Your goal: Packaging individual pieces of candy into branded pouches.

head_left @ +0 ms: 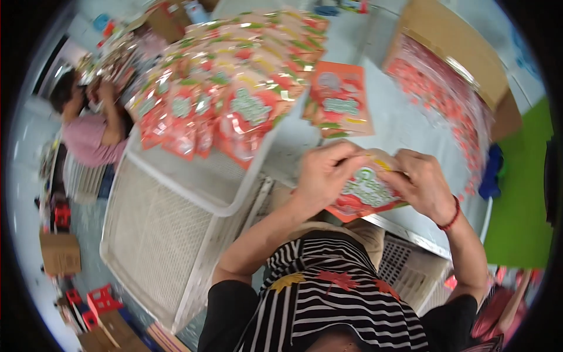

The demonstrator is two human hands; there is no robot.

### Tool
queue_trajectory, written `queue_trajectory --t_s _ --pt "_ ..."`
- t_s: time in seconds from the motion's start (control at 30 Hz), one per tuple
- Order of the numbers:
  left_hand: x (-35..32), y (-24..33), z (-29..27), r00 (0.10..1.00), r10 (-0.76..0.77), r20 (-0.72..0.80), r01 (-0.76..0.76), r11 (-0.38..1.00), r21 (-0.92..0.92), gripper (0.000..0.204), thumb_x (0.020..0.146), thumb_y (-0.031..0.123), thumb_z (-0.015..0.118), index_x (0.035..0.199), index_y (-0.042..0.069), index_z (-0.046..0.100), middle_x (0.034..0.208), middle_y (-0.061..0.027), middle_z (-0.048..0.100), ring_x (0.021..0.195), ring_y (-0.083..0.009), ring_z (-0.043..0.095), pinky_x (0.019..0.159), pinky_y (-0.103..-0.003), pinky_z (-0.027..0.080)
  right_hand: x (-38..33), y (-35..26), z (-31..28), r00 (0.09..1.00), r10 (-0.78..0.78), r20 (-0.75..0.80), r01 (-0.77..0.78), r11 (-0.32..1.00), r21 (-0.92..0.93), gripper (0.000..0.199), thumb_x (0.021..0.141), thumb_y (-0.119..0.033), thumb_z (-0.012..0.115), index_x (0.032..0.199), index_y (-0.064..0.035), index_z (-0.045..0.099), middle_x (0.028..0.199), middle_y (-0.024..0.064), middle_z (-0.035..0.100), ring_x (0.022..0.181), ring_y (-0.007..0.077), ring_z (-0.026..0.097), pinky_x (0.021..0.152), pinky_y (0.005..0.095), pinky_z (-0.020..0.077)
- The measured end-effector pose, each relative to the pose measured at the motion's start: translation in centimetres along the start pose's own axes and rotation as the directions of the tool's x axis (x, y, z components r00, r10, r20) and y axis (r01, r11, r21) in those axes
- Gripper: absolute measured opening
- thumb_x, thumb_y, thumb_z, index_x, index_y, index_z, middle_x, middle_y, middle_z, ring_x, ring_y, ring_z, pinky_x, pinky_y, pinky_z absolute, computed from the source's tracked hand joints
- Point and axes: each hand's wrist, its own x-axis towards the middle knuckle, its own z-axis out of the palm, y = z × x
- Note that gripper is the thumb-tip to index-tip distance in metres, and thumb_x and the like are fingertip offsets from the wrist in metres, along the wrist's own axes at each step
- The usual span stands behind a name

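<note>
My left hand and my right hand both pinch the top edge of a red and orange pouch, one hand at each side. The pouch hangs upright in front of me, over the near edge of the table. Its front has green and white lettering and a beige top band. Just beyond it, a small stack of flat orange pouches lies on the pale table. To the left, many filled pouches stand in rows in a white plastic crate.
At the right, small wrapped red pieces spill from a clear plastic liner by an open cardboard box. A blue object sits near a green surface. Another person works at far left. Stacked crates stand at my left.
</note>
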Motion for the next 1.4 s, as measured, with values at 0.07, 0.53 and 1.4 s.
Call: queue_trajectory --t_s 0.07,0.53,1.4 --pt "0.1 -0.1 -0.8 0.999 0.031 -0.039 -0.03 0.999 0.02 0.008 0.085 0.004 0.062 0.087 -0.003 0.065 0.07 0.0 0.058 0.065 -0.003 0.048 0.056 -0.02 0.041 0.0 -0.2 0.2 0.999 0.032 0.029 -0.034 0.996 0.078 0.026 0.08 -0.016 0.068 0.073 0.0042 0.054 0.064 0.0148 0.05 0.058 0.0333 0.052 0.052 0.0401 0.0406" --pt "-1.5 1.8 -11.0 0.968 0.021 -0.25 -0.016 1.0 0.021 0.009 0.084 0.006 0.064 0.08 -0.001 0.064 0.064 0.002 0.055 0.061 -0.0003 0.043 0.049 -0.022 0.035 7.5 -4.7 2.9 0.96 -0.245 0.138 0.235 0.968 0.089 0.017 0.081 -0.012 0.066 0.092 0.0011 0.064 0.071 0.0139 0.053 0.066 0.0321 0.055 0.057 0.0384 0.0433" --pt "-2.0 -8.4 -23.0 0.869 0.017 -0.494 0.379 0.617 0.69 0.035 0.089 0.011 0.061 0.119 -0.004 0.05 0.101 -0.0069 0.058 0.096 -0.0122 0.052 0.08 -0.024 0.043 19.0 -2.9 18.7 0.812 -0.307 -0.497 0.271 0.952 -0.144 0.019 0.079 -0.008 0.054 0.097 -0.0028 0.056 0.093 0.0111 0.055 0.089 0.0278 0.055 0.077 0.038 0.0444"
